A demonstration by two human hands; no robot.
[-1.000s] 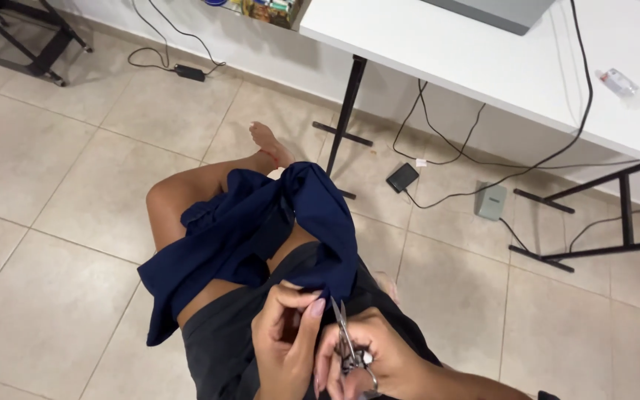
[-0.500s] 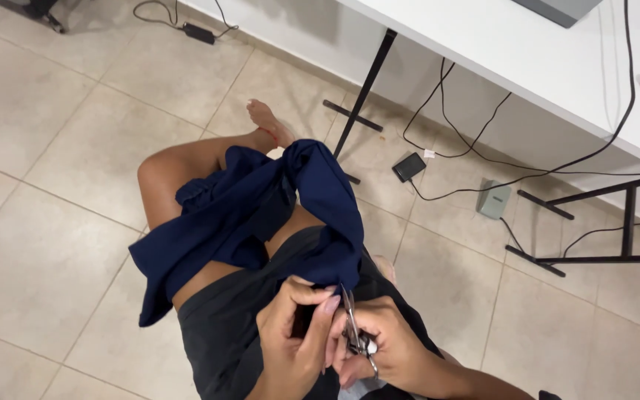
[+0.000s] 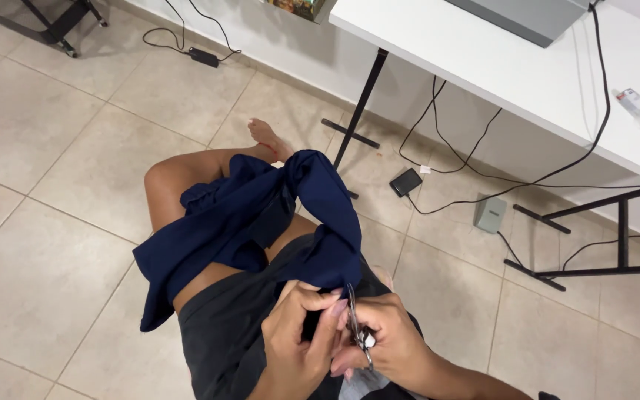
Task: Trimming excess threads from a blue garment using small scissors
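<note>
Over the person's lap, low in the head view, the left hand [image 3: 294, 348] pinches the near edge of a dark blue cloth [image 3: 261, 222], its fingers [image 3: 320, 304] closed on the fabric. Just beside it, touching it, the right hand [image 3: 387, 341] is curled shut around a pair of small metal scissors [image 3: 357, 326], whose blades point up toward the cloth's edge between the two hands; whether the blades are open or closed is too small to tell. From there the cloth runs away from the hands, draped over a bent bare knee [image 3: 161, 181] and across dark grey shorts [image 3: 224, 333], with one loose corner hanging down toward the tiled floor [image 3: 46, 141]. A bare foot [image 3: 268, 138] rests on the tiles beyond the cloth. Farther off, a white tabletop [image 3: 527, 74] on black legs fills the upper right, with a small clear bottle [image 3: 635, 102] lying on it and black cables trailing down from it. Under it, on the floor, lie a small black box [image 3: 406, 181] and a grey box [image 3: 490, 213], well apart from the hands.
</note>
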